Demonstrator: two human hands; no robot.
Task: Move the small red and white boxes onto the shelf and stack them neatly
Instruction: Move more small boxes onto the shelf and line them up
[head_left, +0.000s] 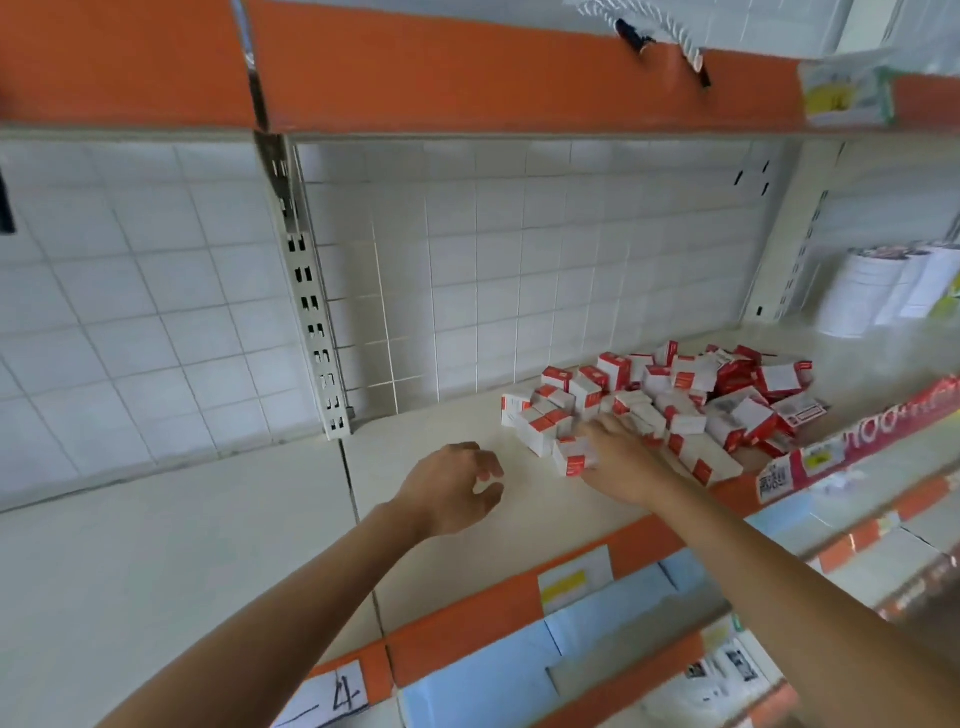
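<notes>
Head view, one moment. Landmark for all positions: the heap of small red and white boxes.

Heap lies on the cream shelf, toward its right part, reaching back close to the white tiled back panel. Boxes are loose and jumbled: some upright, some on their sides, several tilted across others. No tidy stack visible. The near-left fringe of the heap is a little more ordered, with a few boxes standing side by side.

Right hand: at the near-left edge of the heap, palm down, fingers stretched forward and laid on the boxes there. One box sits just against the hand on its left side. Fingers look straight rather than curled; whether the thumb grips anything beneath cannot be told, the hand being motion-blurred.

Left hand: left of the heap, apart from it, above bare shelf surface. Fingers loosely curled, thumb and fingertips near each other, nothing held.

Other items relative to the heap:
- Slotted metal upright, well to the left, against the back panel.
- White rolls, behind and to the right, standing upright.
- Red strip with a price label on the shelf's front edge, just in front and to the right.
- Orange shelf edge overhead, above the heap.
- Paper tag with a handwritten 4, well below and left, on the orange front rail.
- Lower shelves with blurred goods, below and right; contents not legible.
</notes>
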